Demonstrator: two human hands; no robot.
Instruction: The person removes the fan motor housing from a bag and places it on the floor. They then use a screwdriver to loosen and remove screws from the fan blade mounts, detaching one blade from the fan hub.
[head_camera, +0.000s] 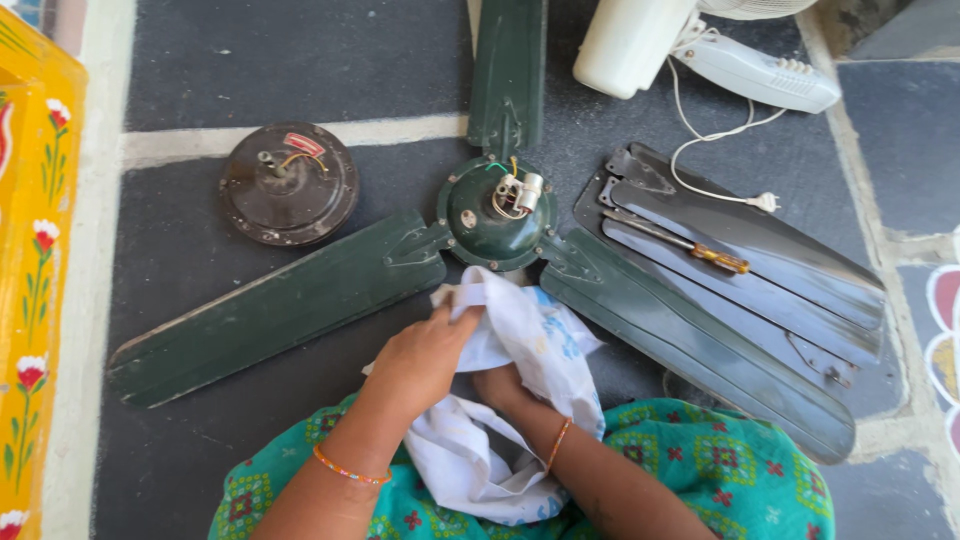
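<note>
A dark green ceiling fan (495, 215) lies on the floor with three blades spread out; wires and a small capacitor stick up from its round hub. Just below the hub, my left hand (420, 355) grips a white cloth with blue print (520, 340). My right hand (500, 385) is mostly wrapped inside that same cloth. Both wrists wear thin bead bangles. The cloth's upper corner nearly touches the hub's front edge.
A separate rusty brown fan motor (288, 183) sits to the left. Loose grey blades (740, 260) are stacked at right with a screwdriver (690, 243) on top. A white table fan base (760, 70) and its plug cord (765, 202) lie behind. A painted yellow box (35, 250) borders the left.
</note>
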